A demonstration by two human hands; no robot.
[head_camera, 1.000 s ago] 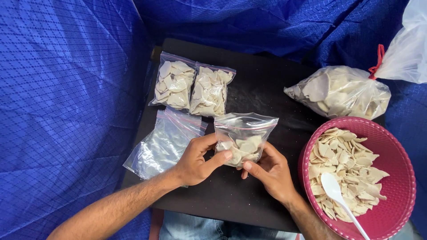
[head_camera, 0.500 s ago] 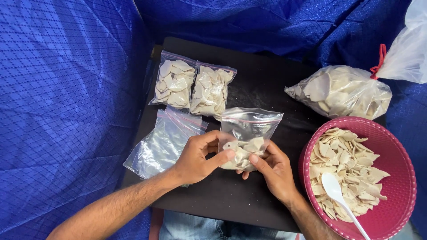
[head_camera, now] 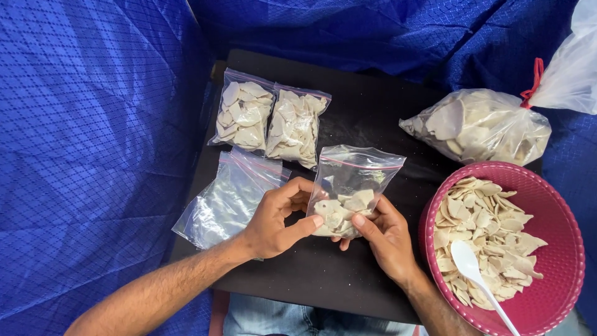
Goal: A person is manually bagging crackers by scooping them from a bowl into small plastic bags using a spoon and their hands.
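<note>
Gripping w/ both hands, left & right, a half-filled zip bag.

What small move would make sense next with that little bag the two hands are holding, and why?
Probably pinch the zip strip shut. Both hands, left hand and right hand, hold the small clear bag upright on the black table; it is filled only at the bottom, and two filled bags lie flat behind it.

Black table: two filled bags at far left, empty bags nearer, big tied bag far right, pink bowl w/ chips and white spoon at right edge.
</note>
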